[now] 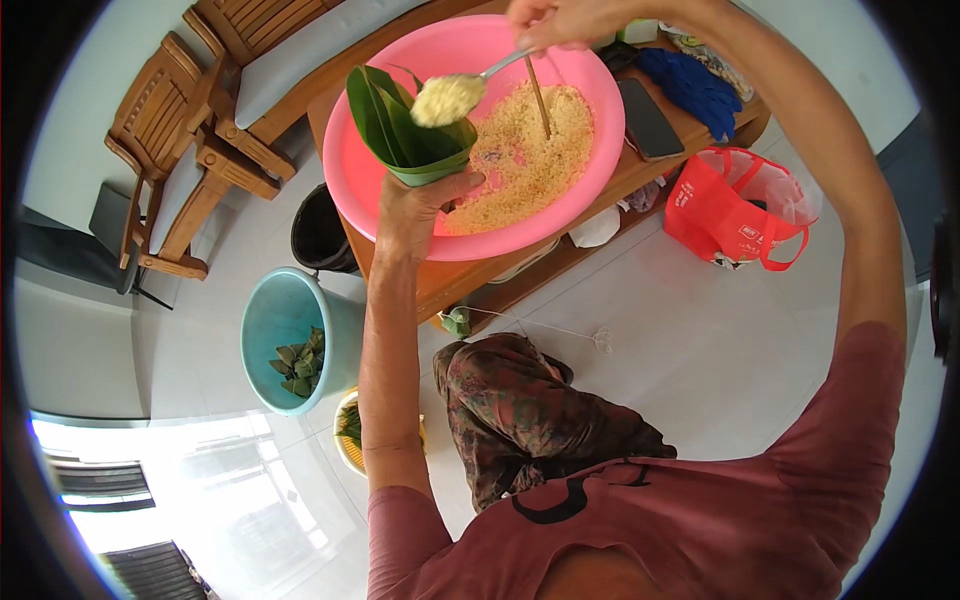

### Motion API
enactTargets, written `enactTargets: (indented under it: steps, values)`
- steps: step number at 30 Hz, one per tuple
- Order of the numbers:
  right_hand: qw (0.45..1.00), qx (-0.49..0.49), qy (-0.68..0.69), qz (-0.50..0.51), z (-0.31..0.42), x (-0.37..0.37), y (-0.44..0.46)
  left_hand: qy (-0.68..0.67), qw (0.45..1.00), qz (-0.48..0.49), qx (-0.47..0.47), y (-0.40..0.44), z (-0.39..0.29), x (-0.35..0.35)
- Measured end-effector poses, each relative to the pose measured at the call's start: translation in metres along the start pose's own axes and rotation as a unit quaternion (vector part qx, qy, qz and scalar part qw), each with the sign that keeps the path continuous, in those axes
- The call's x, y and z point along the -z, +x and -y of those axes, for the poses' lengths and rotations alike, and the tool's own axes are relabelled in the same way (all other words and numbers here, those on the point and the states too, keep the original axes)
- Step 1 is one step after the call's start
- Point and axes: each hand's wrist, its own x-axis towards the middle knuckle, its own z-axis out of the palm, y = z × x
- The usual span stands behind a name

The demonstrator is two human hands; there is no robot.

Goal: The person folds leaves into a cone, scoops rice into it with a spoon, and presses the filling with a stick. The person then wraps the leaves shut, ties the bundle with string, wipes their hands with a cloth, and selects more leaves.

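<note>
My left hand [418,208] is closed round the base of a green leaf cone [405,130], held above the left part of a pink basin [340,130]. In my closed right hand [565,22] is a metal spoon [505,63], tilted down to the left. Its bowl carries a heap of pale rice [448,100], which hangs over the mouth of the cone. Loose rice grains [530,165] cover the right and lower part of the basin. A thin stick [539,100] stands upright in them, close below my right hand.
The basin rests on a wooden table [440,285]. A phone [650,120] and blue cloth [690,90] lie on its right. On the floor are a teal bucket [258,350] with several leaf-wrapped parcels [300,362], a dark bin [318,235], a yellow basket [352,455] and a red bag [725,215].
</note>
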Motion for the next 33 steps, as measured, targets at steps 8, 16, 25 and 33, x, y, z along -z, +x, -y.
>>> enactTargets:
  steps: [8,16,25,33]
  values:
    - [0.901,0.231,-0.092,-0.356,-0.014,-0.081,0.004,-0.123,0.992,0.005,-0.036,-0.003,-0.006,0.001]
    - [0.99,0.06,-0.074,-0.107,-0.064,-0.099,0.019,-0.07,0.988,-0.092,-0.106,-0.005,0.001,-0.003]
    - [0.928,0.116,-0.287,-0.207,-0.08,-0.125,0.047,-0.017,0.984,-0.117,-0.135,-0.014,-0.007,-0.013]
    - [0.962,0.099,-0.256,-0.001,-0.038,-0.1,-0.006,0.013,0.983,-0.122,-0.135,-0.012,-0.004,-0.012]
